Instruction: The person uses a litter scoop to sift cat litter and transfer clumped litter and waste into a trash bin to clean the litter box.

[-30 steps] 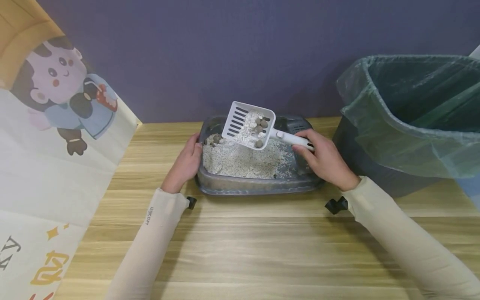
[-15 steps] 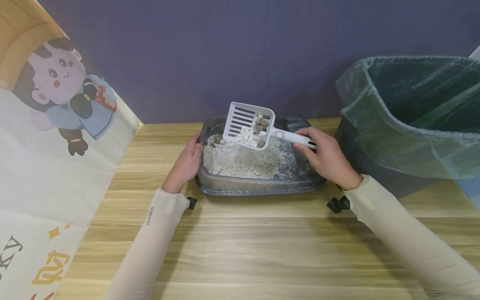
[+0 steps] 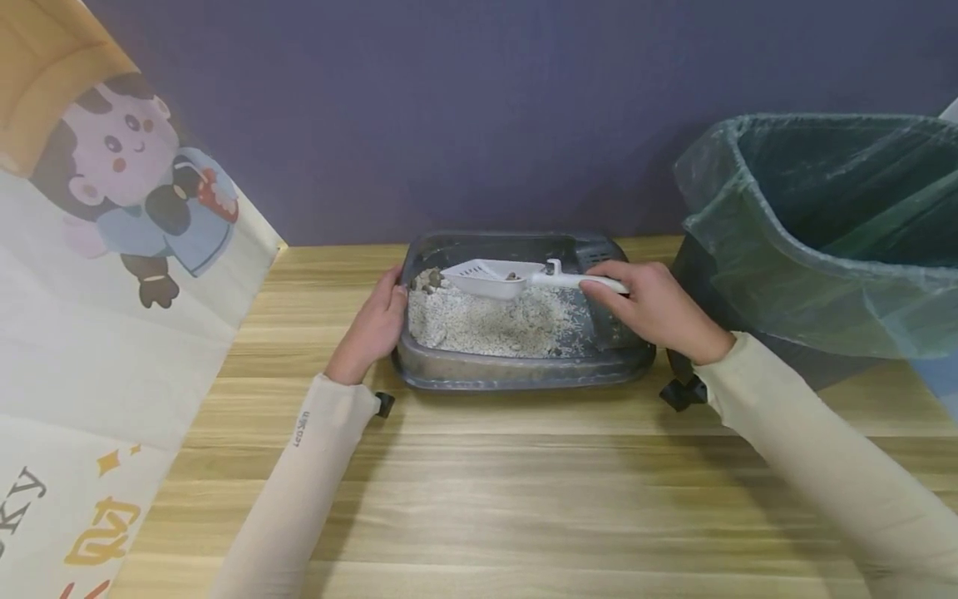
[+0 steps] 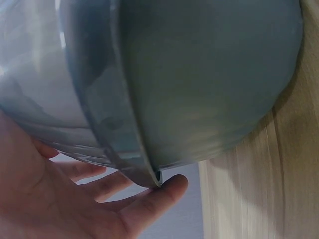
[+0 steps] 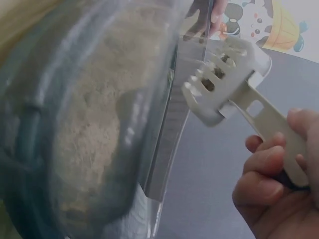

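Note:
A grey litter box [image 3: 516, 374] holds pale granular litter [image 3: 486, 324] with brown clumps at its far left. My left hand [image 3: 372, 330] grips the box's left side at the rim; its fingers [image 4: 149, 206] lie against the outside under the lip in the left wrist view. My right hand [image 3: 654, 308] grips the handle of a white litter scoop [image 3: 494, 281] above the litter. Its slotted pan points left and looks nearly level, with a few brown lumps inside. In the right wrist view, lumps show through the slots of the scoop [image 5: 224, 74].
A dark bin [image 3: 737, 349] with a translucent green liner [image 3: 793, 291] stands right of the box, close to my right forearm. Behind is a blue-purple wall [image 3: 479, 108]. A white cartoon-printed panel [image 3: 97, 349] borders the wooden table [image 3: 509, 499] on the left.
The scoop has turned from tilted toward me to nearly level and sunk slightly over the box. White litter in its pan has dwindled. My left hand stays put.

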A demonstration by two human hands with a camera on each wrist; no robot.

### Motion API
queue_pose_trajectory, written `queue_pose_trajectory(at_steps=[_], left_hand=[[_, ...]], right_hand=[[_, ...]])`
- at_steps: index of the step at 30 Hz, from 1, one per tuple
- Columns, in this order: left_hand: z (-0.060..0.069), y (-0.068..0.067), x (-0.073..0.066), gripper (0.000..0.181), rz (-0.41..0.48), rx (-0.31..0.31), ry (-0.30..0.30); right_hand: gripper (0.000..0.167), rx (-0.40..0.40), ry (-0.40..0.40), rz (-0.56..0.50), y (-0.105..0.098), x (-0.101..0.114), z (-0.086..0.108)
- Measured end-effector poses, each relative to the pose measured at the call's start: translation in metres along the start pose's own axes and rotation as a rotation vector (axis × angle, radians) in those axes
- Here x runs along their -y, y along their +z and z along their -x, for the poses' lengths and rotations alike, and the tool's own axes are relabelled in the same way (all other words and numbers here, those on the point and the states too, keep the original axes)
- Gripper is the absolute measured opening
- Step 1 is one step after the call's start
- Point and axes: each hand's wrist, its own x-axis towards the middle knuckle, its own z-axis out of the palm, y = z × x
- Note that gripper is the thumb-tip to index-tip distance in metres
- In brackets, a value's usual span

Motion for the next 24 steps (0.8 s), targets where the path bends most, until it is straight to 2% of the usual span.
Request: queue_pose_trajectory(at_steps=[5, 12, 18, 24], left_hand=[[0.0000, -0.0003, -0.0011, 0.051, 0.000, 0.000, -0.001], [-0.0001, -0.0002, -0.0016, 0.051, 0.005, 0.000, 0.005], [0.0005, -0.0005, -0.0015, 0.051, 0.003, -0.005, 0.004], [0.0013, 0.0000, -0.0009, 0.051, 0.003, -0.005, 0.000]], right_hand=[[0.037, 0.040, -0.005, 0.017, -0.0056, 0.0006, -0.0026], [0.036, 0.038, -0.005, 0.027, -0.0082, 0.0000, -0.0004], [0.030, -0.026, -0.046, 0.013, -0.0045, -0.0044, 0.0002], [0.031, -0.114, -0.079, 0.011, 0.0009, -0.0068, 0.0028]])
